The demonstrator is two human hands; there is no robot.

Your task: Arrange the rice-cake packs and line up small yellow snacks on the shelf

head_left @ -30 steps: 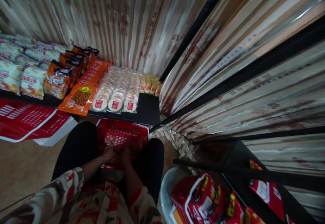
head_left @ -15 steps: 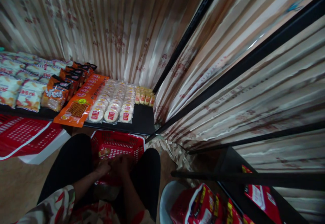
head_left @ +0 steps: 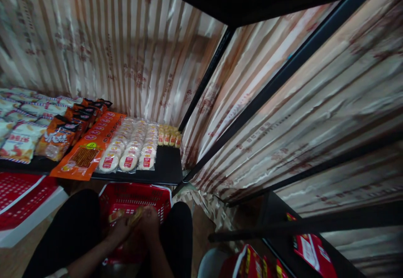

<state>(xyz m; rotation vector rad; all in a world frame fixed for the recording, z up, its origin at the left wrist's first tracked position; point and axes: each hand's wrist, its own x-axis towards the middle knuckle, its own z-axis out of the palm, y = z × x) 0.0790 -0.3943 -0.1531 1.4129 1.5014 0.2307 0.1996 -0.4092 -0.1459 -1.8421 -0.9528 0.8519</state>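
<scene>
In the head view, my left hand (head_left: 120, 230) and my right hand (head_left: 150, 222) come together over a red shopping basket (head_left: 157, 190) between my knees. A small yellow snack packet (head_left: 137, 215) shows between them, with the fingers of both hands closed on it. Just beyond my left hand is another small snack packet (head_left: 116, 214); whether that hand touches it I cannot tell. Similar small yellow packets (head_left: 169, 137) stand in short rows at the right end of the black shelf (head_left: 169, 164). The basket's bottom is dark and partly hidden by my arms.
Along the shelf lie round white wrapped cakes (head_left: 128, 160), a large orange bag (head_left: 83, 154), orange-black bags (head_left: 58, 137) and white bags (head_left: 20, 143). Another red basket (head_left: 19, 194) is at left. Black frame bars (head_left: 252, 106) cross the right. Red packages (head_left: 315, 248) lie lower right.
The view has tilted upward, so the shelf and basket appear lower. My hands have risen a little within the basket, and the yellow packet between them now shows.
</scene>
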